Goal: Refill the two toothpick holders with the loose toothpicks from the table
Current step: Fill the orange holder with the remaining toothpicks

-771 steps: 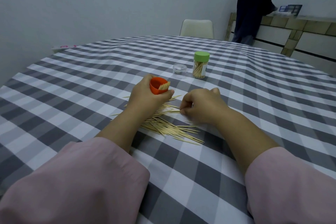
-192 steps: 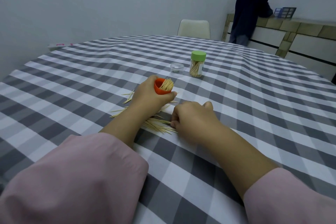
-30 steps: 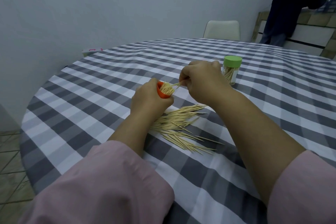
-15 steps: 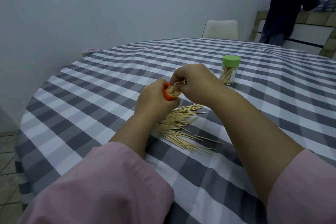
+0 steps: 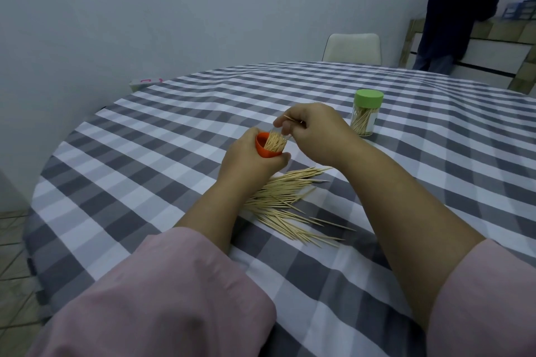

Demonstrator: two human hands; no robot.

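My left hand [image 5: 249, 164] grips the orange toothpick holder [image 5: 262, 148], tilted with its mouth toward the right and a bundle of toothpicks standing in it. Just above that mouth, my right hand [image 5: 313, 132] pinches a toothpick or two between thumb and fingers. A pile of loose toothpicks [image 5: 290, 200] lies on the checked tablecloth [image 5: 162, 171] under and between my forearms. The second holder [image 5: 366, 112], clear with a green lid on, stands upright to the right and holds toothpicks.
The round table's edge curves close on the left, with tiled floor beyond. A white chair [image 5: 352, 48] stands at the far side. A person in dark clothes [image 5: 455, 11] stands by a counter at the back right. A small white box [image 5: 146, 82] lies at the far left edge.
My right hand has lifted slightly and shifted right above the orange holder, still pinching toothpicks. More toothpicks stand in the holder than a second ago. The view shifted a little.
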